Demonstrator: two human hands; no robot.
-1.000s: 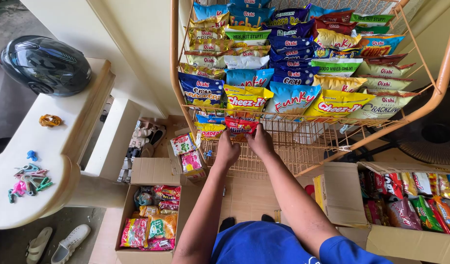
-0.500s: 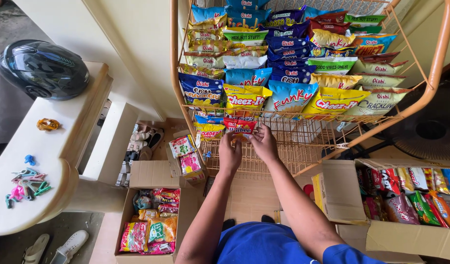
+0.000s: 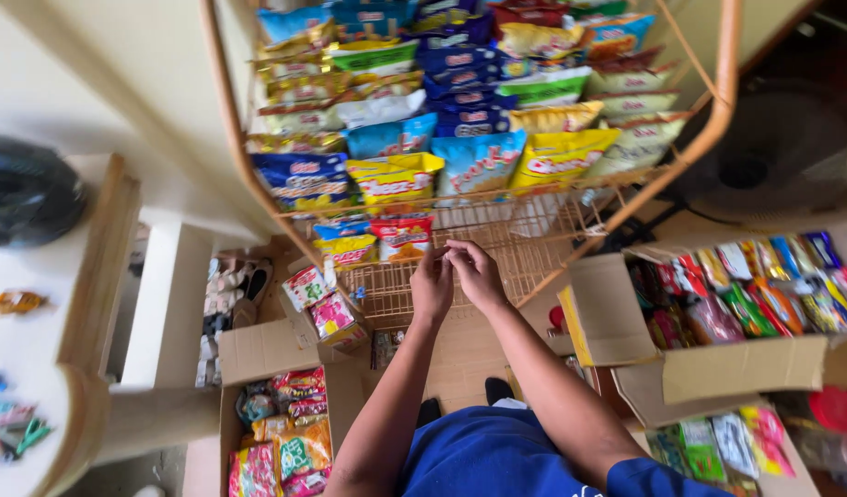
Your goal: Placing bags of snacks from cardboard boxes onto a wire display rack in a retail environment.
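Operator: Both of your hands have drawn back from the red snack packet (image 3: 402, 236) and now meet in front of the wire rack (image 3: 497, 253).

Technician: Confirm positions. Your left hand (image 3: 432, 287) and right hand (image 3: 476, 274) touch at the fingertips, just right of the packet.

Operator: Finger state?

Technician: Your fingers are curled together; whether they pinch anything small cannot be told. The packet stands on the lower shelf beside yellow packets (image 3: 344, 248).

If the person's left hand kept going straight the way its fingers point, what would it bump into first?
Most likely the small red snack packet standing on the lower wire shelf. The left hand points up and slightly left toward it, beside the right hand. Depth is hard to judge, so it might meet the shelf wire first.
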